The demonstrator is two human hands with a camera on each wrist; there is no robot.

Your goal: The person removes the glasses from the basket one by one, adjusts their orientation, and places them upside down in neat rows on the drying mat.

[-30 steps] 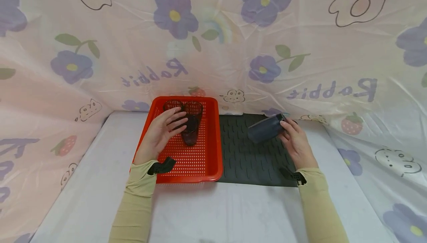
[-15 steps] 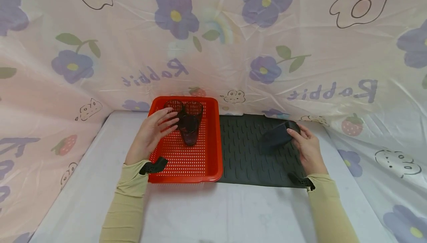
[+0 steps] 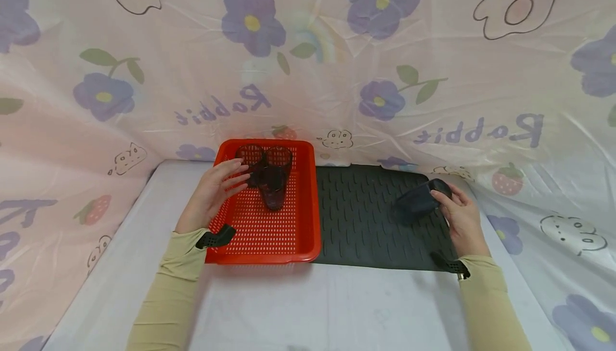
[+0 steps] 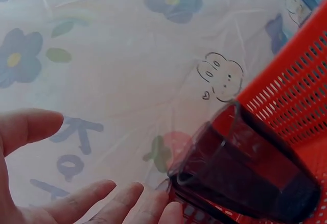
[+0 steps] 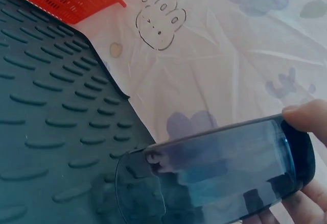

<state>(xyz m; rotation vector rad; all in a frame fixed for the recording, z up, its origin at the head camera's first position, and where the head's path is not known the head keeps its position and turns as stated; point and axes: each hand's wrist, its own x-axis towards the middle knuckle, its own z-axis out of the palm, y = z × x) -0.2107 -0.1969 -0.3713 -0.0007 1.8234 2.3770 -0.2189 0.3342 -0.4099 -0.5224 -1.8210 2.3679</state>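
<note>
Backdrop: floral plastic sheeting (image 3: pixel 308 62) hangs behind and to both sides of your white table (image 3: pixel 308 308), which carries a red perforated basket (image 3: pixel 289 233) on the left and a dark ribbed mat (image 3: pixel 366 222) touching it on the right
Right hand: your right hand (image 3: pixel 459 214) pinches a grey-blue tumbler (image 3: pixel 421 198) by its base, thumb on top and fingers curled beneath; the cup lies tilted on its side, mouth towards the left, low over the mat's far right part
Change on the right: a second ago you held that tumbler higher and nearer the mat's middle; it has since travelled right and down, so you look close to setting it on the mat
Left hand: your left hand (image 3: pixel 214 193) hovers at the basket's far left, fingers (image 4: pixel 122 203) straight and loosely spread, gripping nothing
Change on the left: it has drawn back a little to the left, away from the two dark tumblers (image 3: pixel 269 172) standing upright in the basket's far part; the wrist view shows the fingertips just beside one cup, and contact cannot be told
Reading for the work: the basket cups seem left alone for now
Writing: "Rabbit" shows twice in purple on the sheeting (image 3: pixel 481 129), mirror-reversed; the left wrist view catches a few purple letters, too partial to read; no brand is visible on any cup
</note>
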